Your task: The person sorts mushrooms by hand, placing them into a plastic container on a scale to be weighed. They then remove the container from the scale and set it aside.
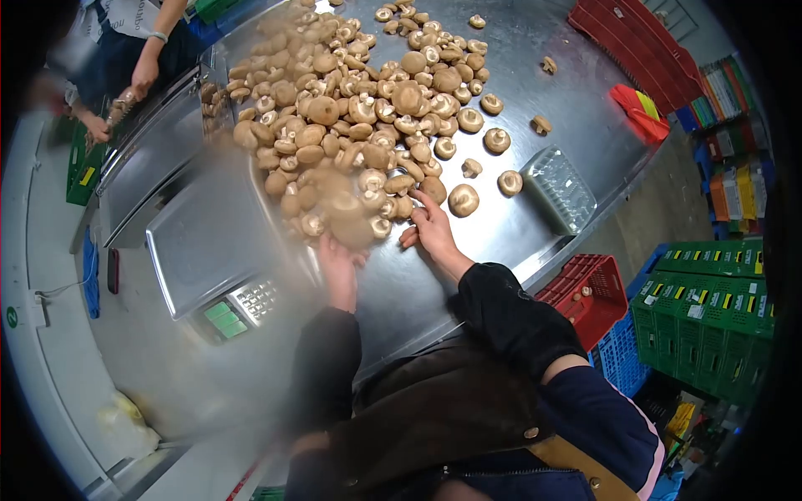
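Observation:
A heap of brown mushrooms with pale stems covers much of the metal table. My left hand is at the near edge of the heap, right under a large brown cap. Its fingertips are blurred and partly hidden by the mushrooms. My right hand lies at the heap's near right edge with its fingers apart, the index finger reaching to a mushroom. Several loose mushrooms, one a round cap, sit to the right of that hand.
A clear plastic tray stack stands at the table's right edge. At left is a weighing scale, blurred by a smear. Red crates and green crates stand on the right. Another person's hand works at upper left.

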`<state>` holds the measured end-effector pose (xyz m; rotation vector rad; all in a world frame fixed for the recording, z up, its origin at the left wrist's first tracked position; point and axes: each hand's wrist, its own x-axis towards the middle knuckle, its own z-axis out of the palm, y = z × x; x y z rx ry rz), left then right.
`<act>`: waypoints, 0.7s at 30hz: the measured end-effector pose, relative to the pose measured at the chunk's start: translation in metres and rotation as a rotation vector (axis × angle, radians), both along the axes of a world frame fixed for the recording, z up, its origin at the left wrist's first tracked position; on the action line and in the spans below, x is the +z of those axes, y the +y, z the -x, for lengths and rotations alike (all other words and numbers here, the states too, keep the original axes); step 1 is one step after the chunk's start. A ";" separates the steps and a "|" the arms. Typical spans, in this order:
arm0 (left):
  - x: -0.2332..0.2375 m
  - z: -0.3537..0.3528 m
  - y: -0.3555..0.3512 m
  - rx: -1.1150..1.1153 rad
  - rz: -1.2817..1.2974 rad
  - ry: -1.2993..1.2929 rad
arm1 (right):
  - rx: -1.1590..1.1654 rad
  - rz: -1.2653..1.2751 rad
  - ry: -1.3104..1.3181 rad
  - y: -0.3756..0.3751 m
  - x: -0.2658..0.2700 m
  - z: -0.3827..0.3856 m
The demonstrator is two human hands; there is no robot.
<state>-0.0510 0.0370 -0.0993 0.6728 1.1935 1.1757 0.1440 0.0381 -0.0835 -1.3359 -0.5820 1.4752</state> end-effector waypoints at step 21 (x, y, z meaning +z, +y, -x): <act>0.122 0.199 0.017 0.090 -0.010 0.280 | 0.259 -0.559 -0.757 0.054 0.052 0.156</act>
